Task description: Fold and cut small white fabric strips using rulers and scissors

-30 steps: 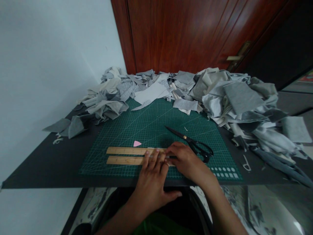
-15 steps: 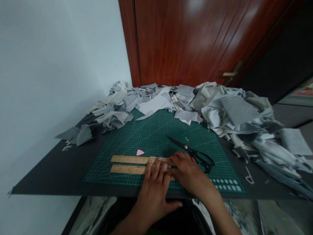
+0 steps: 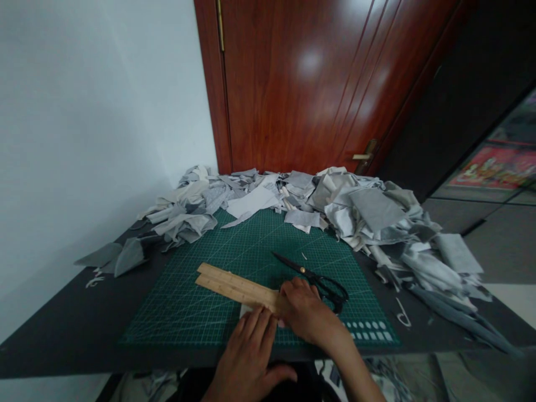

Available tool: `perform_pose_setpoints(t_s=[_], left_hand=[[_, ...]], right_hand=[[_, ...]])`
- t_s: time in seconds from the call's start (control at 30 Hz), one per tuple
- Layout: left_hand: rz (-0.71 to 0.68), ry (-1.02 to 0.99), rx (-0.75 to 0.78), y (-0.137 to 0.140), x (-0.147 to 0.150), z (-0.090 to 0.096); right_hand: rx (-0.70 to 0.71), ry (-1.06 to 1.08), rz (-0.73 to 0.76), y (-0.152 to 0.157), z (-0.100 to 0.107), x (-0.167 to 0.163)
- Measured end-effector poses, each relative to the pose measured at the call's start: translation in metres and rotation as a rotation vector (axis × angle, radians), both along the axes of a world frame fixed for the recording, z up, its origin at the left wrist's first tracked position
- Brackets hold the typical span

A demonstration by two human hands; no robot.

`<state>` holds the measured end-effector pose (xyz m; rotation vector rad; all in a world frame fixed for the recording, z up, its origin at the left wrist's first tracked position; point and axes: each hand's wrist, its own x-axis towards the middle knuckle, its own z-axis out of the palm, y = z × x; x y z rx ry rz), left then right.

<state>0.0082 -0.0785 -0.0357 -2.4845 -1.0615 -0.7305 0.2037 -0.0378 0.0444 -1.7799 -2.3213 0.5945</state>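
Two wooden rulers lie side by side at a slant over the green cutting mat. My right hand is closed over their right end. Just below them, my left hand rests with its fingers stretched out flat, its tips on a pale piece of fabric that is mostly covered. A small pink patch shows between the hands; I cannot make out what it is. Black-handled scissors lie beyond my right hand, blades pointing to the upper left.
Grey and white fabric scraps are heaped along the back and right of the dark table. More scraps lie at the left. A white cord rests right of the mat. Behind stand a wall and a wooden door.
The rulers, apart and level before, are now together and slanted, under my right hand. My left hand has come off them onto the fabric. The pink triangular piece is out of sight. The view has shifted.
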Motion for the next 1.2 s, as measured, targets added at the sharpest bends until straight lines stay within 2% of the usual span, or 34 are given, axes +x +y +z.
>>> perform_pose_setpoints(t_s=[0.13,0.27,0.37,0.5,0.67,0.77,0.83,0.9,0.97,1.07,1.1,1.2], left_hand=[[0.002,0.018,-0.023,0.003,0.001,0.003],[0.018,-0.023,-0.085,0.004,0.005,0.007],[0.046,-0.071,-0.202,0.003,0.009,0.014],[0.071,-0.157,-0.403,0.002,0.013,0.033],[0.028,-0.135,-0.518,0.012,0.015,0.054],[-0.013,-0.066,-0.57,0.031,0.013,0.056],[-0.014,-0.09,-0.604,0.048,0.01,0.053],[-0.032,-0.196,-0.688,0.068,0.007,0.05],[-0.122,-0.354,-0.845,0.089,0.005,0.048],[-0.197,-0.414,-0.967,0.121,0.007,0.05],[-0.22,-0.445,-1.011,0.131,0.009,0.051],[-0.295,-0.592,-1.143,0.155,0.017,0.05]], right_hand=[[0.023,-0.059,-0.13,0.004,0.001,-0.007],[0.105,-0.036,-0.265,0.025,-0.016,-0.003],[0.211,-0.037,-0.361,0.043,-0.03,0.005],[0.305,-0.063,-0.38,0.052,-0.038,0.013],[0.377,-0.078,-0.318,0.045,-0.04,0.016],[0.408,-0.057,-0.333,0.042,-0.043,0.016],[0.429,-0.011,-0.341,0.041,-0.044,0.017],[0.456,0.1,-0.33,0.041,-0.042,0.018],[0.458,0.283,-0.252,0.039,-0.037,0.018],[0.333,0.562,-0.048,0.036,-0.028,0.013],[0.269,0.625,-0.021,0.035,-0.026,0.009],[0.172,0.759,-0.12,0.035,-0.026,-0.003]])
